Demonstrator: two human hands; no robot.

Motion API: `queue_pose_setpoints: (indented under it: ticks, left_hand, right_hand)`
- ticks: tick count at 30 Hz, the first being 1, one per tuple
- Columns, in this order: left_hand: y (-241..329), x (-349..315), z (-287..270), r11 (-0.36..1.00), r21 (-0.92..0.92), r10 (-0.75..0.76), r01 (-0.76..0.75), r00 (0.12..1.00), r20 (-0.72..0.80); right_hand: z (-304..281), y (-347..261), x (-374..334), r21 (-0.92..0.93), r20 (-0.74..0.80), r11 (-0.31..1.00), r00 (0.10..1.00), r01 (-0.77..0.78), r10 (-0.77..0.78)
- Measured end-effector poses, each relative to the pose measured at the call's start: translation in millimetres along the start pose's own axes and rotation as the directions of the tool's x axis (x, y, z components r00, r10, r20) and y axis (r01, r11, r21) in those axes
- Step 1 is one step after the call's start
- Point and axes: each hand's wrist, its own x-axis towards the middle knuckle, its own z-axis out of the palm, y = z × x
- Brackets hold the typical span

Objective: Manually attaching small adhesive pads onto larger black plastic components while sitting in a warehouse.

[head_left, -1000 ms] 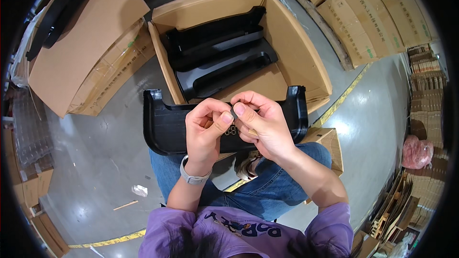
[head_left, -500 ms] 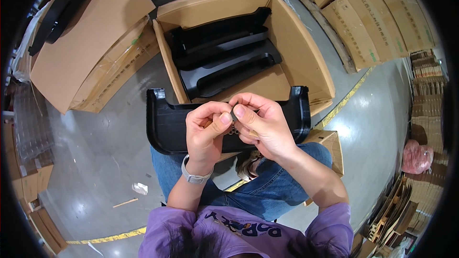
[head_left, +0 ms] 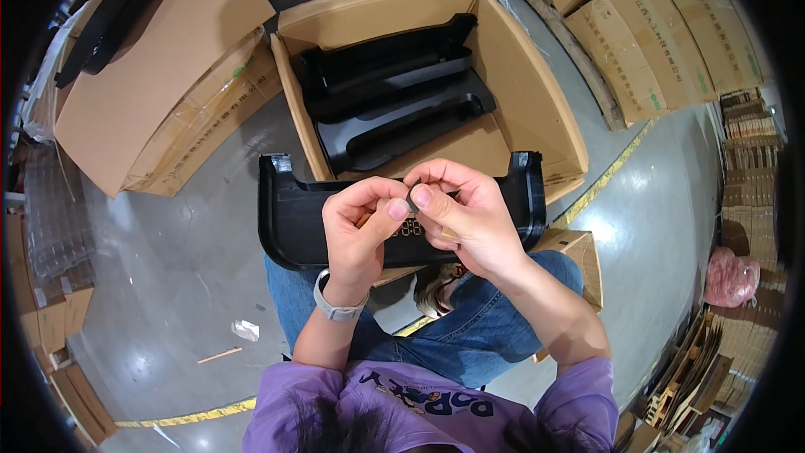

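Observation:
Between the fingertips of both hands is a small dark piece (head_left: 414, 198), too small to name. My left hand (head_left: 362, 220) pinches it from one side, thumb against forefinger. My right hand (head_left: 459, 216) pinches its other side and also has something light tan tucked in its lower fingers. Below and behind the hands a long black plastic panel (head_left: 293, 222) with raised ends lies across my lap. Cut-out shapes (head_left: 411, 228) show in its middle, partly hidden by my hands.
Just beyond the panel stands an open cardboard box (head_left: 537, 92) holding black moulded parts (head_left: 402, 117). A large carton (head_left: 168, 67) with a black part on top is at the left. Stacked cartons (head_left: 646, 42) stand far right. A smaller carton (head_left: 579, 260) sits by my right knee.
Both hands stay at nearly the same place, still pinching the small piece. My left hand has shifted slightly left, and more of the panel's cut-outs shows between the hands.

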Motion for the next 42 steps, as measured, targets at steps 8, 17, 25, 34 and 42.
queue_pose_setpoints:
  ticks: [8, 17, 25, 34, 42]
  left_hand:
    - [-1.8, 1.0, 5.6, 1.000, 0.014, 0.013, -0.012, 0.999, -0.037]
    - [-4.0, 2.1, -0.3, 0.999, 0.044, 0.015, -0.015, 1.000, -0.016]
    - [-6.1, 2.7, 2.3, 0.965, 0.247, 0.094, -0.082, 0.995, -0.039]
    - [-1.1, 6.8, 7.8, 0.929, 0.331, 0.198, -0.166, 0.978, -0.065]
    - [-2.9, 9.9, -3.6, 0.827, 0.519, 0.243, -0.215, 0.970, 0.014]
  right_hand:
    - [-0.9, 1.2, 0.1, 0.035, -0.020, 0.999, 1.000, -0.001, 0.002]
    - [1.9, 3.1, 0.4, -0.060, -0.081, 0.998, 0.997, 0.011, -0.016]
    - [5.7, 4.8, 5.1, -0.470, -0.198, 0.865, 0.934, 0.175, -0.297]
    - [1.5, -9.3, -1.5, -0.779, 0.025, 0.585, 0.944, 0.224, -0.329]
    - [-4.5, -5.7, 6.8, -0.792, 0.059, 0.555, 0.936, 0.256, -0.347]
